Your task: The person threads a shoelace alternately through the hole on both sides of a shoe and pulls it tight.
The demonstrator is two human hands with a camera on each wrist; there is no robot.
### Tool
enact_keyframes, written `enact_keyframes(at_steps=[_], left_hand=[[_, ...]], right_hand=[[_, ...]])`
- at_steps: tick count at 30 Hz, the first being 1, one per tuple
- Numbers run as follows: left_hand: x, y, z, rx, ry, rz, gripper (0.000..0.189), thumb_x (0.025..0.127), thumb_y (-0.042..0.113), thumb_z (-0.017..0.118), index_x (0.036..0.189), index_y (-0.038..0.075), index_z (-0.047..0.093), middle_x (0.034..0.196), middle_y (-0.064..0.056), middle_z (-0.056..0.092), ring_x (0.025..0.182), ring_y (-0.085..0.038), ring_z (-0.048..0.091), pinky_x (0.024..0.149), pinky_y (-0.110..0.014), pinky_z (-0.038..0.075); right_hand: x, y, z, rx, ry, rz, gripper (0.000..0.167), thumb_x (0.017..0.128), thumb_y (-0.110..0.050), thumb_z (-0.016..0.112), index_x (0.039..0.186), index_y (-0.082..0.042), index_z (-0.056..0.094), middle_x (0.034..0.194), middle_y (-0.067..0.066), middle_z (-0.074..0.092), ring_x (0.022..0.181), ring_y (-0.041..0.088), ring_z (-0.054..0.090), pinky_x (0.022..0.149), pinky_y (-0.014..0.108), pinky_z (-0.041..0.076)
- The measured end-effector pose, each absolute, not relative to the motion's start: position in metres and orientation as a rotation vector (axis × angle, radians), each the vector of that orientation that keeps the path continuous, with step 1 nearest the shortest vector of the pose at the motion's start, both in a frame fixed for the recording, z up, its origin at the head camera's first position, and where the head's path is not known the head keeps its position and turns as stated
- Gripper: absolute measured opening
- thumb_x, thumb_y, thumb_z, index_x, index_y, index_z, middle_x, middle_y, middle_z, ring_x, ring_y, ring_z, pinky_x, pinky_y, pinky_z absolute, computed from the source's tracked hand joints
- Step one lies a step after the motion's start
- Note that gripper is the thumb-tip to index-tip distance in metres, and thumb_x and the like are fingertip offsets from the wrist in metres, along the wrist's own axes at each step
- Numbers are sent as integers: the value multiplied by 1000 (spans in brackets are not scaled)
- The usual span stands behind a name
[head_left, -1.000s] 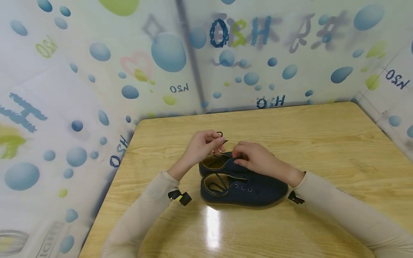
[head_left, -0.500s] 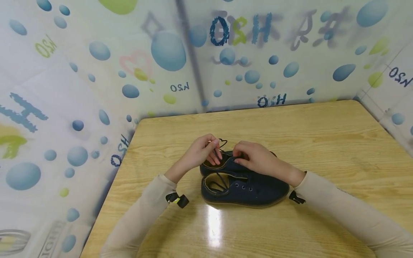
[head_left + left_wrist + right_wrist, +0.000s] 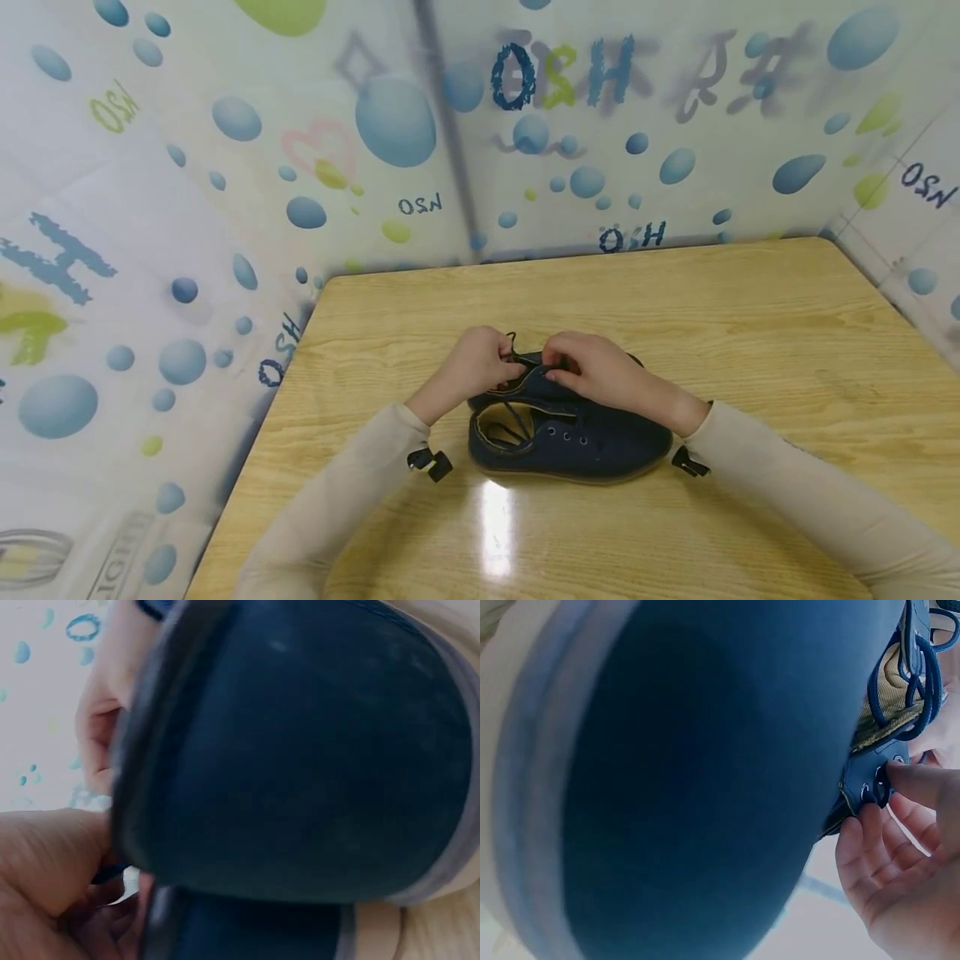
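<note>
Two dark navy lace-up shoes lie side by side, toes to the right. My right hand (image 3: 600,371) pinches the eyelet flap of the far shoe (image 3: 531,385); in the right wrist view the thumb lies by the metal eyelets (image 3: 881,776), with the fingers on the other side. At that shoe's opening, my left hand (image 3: 471,367) pinches a dark shoelace (image 3: 111,873), seen between its curled fingers in the left wrist view. A thin loop of lace rises just above this hand. The near shoe (image 3: 607,442) has bare eyelets along its side and lace inside its tan-lined opening.
Both shoes stand on a light wood table (image 3: 750,333). Behind it and at the sides hangs a white wall covering (image 3: 660,108) printed with blue and green drops. A dark strap (image 3: 429,463) circles the left sleeve's cuff.
My left hand, earlier raised with the lace end and then with spread fingers, has come down and right to the far shoe's opening, fingers now curled. The right hand stays on the flap.
</note>
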State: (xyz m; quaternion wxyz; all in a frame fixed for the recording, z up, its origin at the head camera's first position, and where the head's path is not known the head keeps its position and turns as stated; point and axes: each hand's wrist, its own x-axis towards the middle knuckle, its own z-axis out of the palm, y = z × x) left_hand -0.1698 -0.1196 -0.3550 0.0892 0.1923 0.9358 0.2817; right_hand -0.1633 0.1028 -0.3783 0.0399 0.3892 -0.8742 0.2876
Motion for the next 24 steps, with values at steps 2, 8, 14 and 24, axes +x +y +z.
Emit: enact_keyframes(at_steps=[2,8,14,24], left_hand=[[-169,-118,-357,570,2815,811,53,84,14,77,55,18,33,50,5,52,45,-7,57,49,-19,41],[-169,-115,-360,548,2845,795,29,83,15,81,78,11,52,69,-2,60,50,-8,57,49,-18,46],[-168,-109,-366,555,2932,721,28,86,18,78,77,10,52,69,-2,60,44,-5,56,44,-17,45],[-168,-116,-365,713,2941,820,23,80,6,77,79,13,55,72,1,66,62,-8,60,60,-19,46]], right_hand=[[-163,102,-379,1196,-2681,888,13,90,-19,73,99,-18,63,90,-5,64,66,1,47,63,23,43],[-163,102,-379,1186,-2688,921,12,90,-18,72,98,-18,63,89,-5,64,66,2,48,63,23,43],[-162,103,-378,1187,-2682,907,13,90,-18,73,99,-17,63,89,-4,65,67,2,50,63,23,44],[-163,104,-378,1185,-2680,919,13,90,-17,73,99,-17,63,88,-4,65,68,3,51,64,23,44]])
